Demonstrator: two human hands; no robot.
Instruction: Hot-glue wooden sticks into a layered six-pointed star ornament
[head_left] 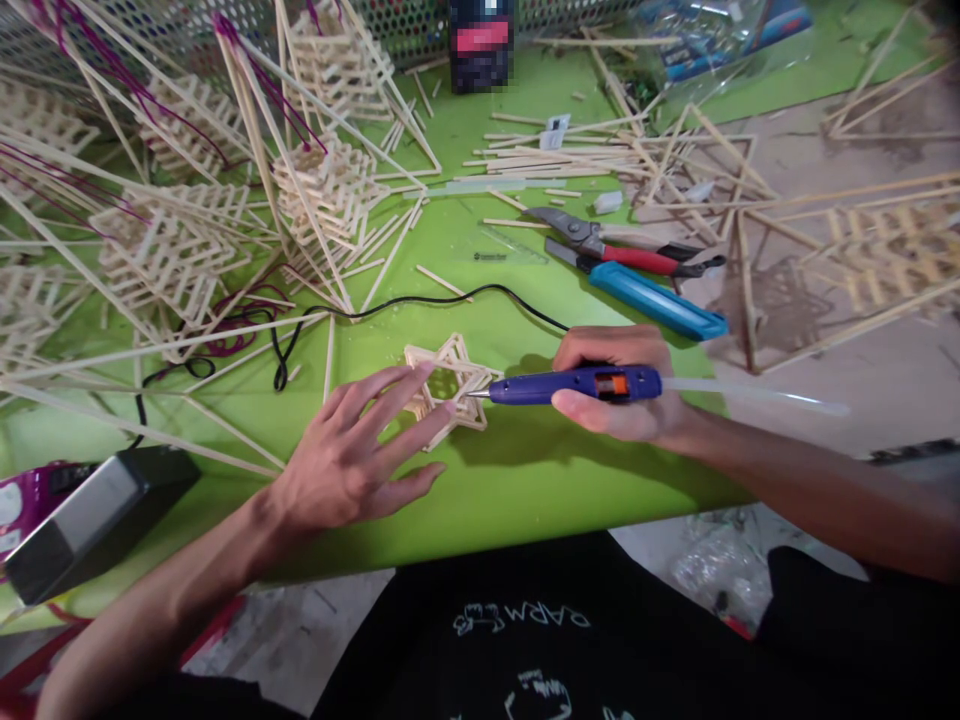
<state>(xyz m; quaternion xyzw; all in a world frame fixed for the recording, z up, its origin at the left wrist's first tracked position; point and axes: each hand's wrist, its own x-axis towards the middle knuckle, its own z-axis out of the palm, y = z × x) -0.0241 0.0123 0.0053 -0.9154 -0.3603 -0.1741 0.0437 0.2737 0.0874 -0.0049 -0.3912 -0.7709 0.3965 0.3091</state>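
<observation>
A small star-shaped stack of wooden sticks point(481, 418) lies on the green table covering. Across its left side rests my left hand point(346, 455), open, the fingers spread and their tips touching the sticks. My right hand point(619, 385) is closed around a blue hot glue gun point(532, 387). The gun's metal nozzle points left and meets the star's right part, though I cannot tell whether it touches. From the gun's back a clear glue stick point(765, 393) juts out to the right, and a black cord point(427, 298) runs leftward behind the star.
Blue-handled cutter point(656, 300) and red-handled pruning shears point(637, 255) lie behind my right hand. Loose sticks point(547, 160) cover the back middle. Several stick-built hanging frames point(326, 195) crowd the left. A dark box point(97, 520) sits at the front left edge.
</observation>
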